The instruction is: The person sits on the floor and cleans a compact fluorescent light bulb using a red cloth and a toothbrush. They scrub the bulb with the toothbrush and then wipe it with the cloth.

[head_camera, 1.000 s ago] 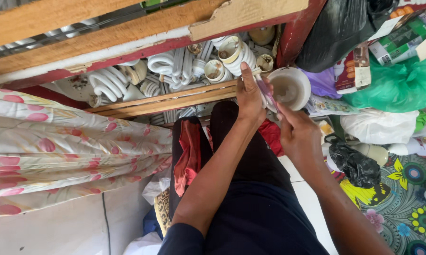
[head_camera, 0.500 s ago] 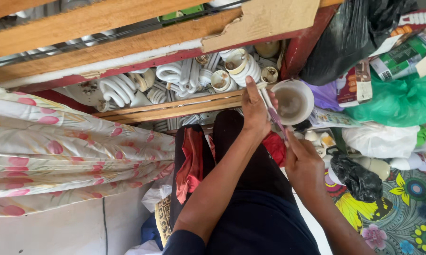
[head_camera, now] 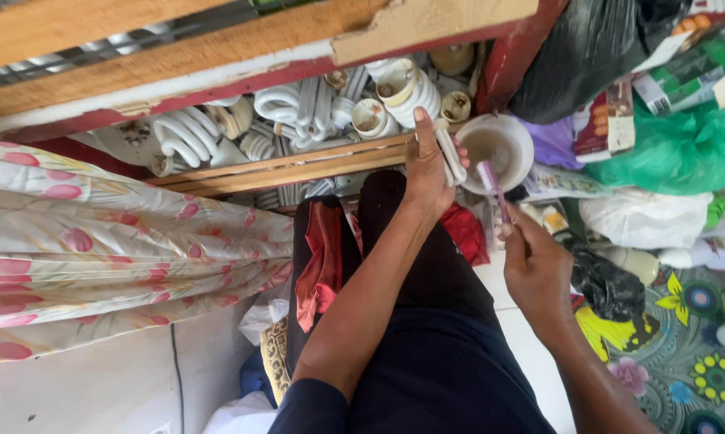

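My left hand [head_camera: 428,165] grips a white tube-shaped lamp part [head_camera: 451,157] just in front of a wooden crate [head_camera: 282,167] filled with several white spiral lamps [head_camera: 286,108]. My right hand [head_camera: 535,269] holds a thin tool with a pink-purple handle [head_camera: 491,186], its tip pointing up toward the lamp part. A white round bowl-like lamp housing [head_camera: 499,149] sits right behind the tool. Both forearms reach forward over my dark-clothed legs.
A floral cloth [head_camera: 121,249] lies at the left. Black bag [head_camera: 587,56], green plastic bag [head_camera: 676,141], white bags and small boxes crowd the right. A patterned mat with flowers [head_camera: 684,321] covers the floor at lower right. Wooden planks [head_camera: 177,40] run overhead.
My right hand has drawn back and down a little from the left hand, so the tool now stands apart from the lamp part. The left hand stays at the crate's edge.
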